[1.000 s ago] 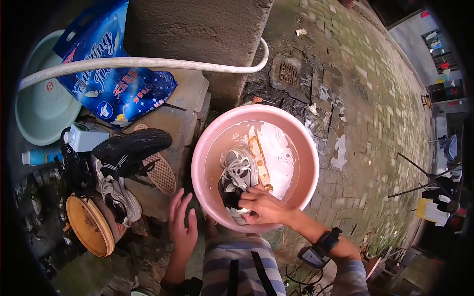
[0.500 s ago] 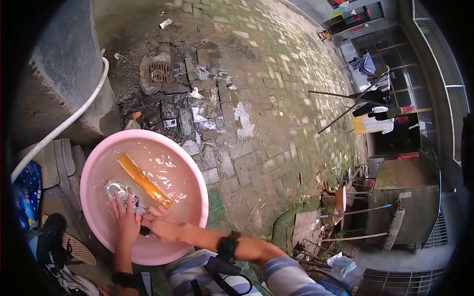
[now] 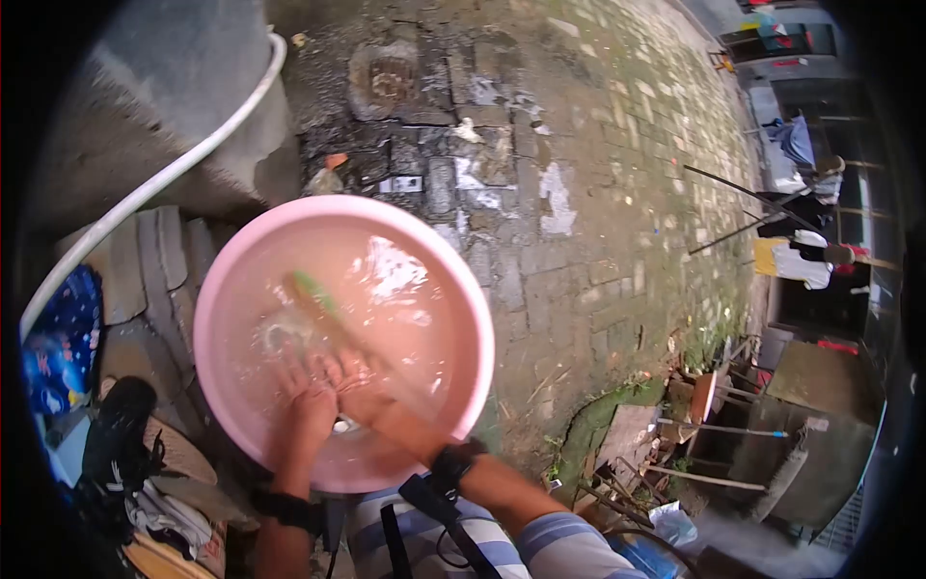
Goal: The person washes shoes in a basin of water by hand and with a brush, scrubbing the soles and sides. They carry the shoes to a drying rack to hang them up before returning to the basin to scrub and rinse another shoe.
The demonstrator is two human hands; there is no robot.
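In the head view a pink basin point(image 3: 214, 386) holds cloudy water. Under the surface lies a blurred grey-and-white shoe point(image 3: 282, 333), with a pale part of it showing below my hands. My left hand point(image 3: 307, 400) is dipped in the water on the shoe, fingers reaching along it. My right hand point(image 3: 362, 391) grips it from the other side, close against the left; the water smears its fingertips. Beside them a long, narrow piece with a green end point(image 3: 316, 291), perhaps a brush, slants through the water, its lower part murky.
At lower left lie a black shoe point(image 3: 118, 425) and a blue patterned packet point(image 3: 63, 338) beside stone slabs. A white hose point(image 3: 174, 188) runs along the concrete block. Wet brick paving with a drain grate point(image 3: 391, 82) lies ahead. Brooms and clutter stand at right.
Both hands and the shoe have gone deeper into the water, which now ripples. The long yellow piece no longer shows its yellow face; a green end is seen instead. The view has shifted left.
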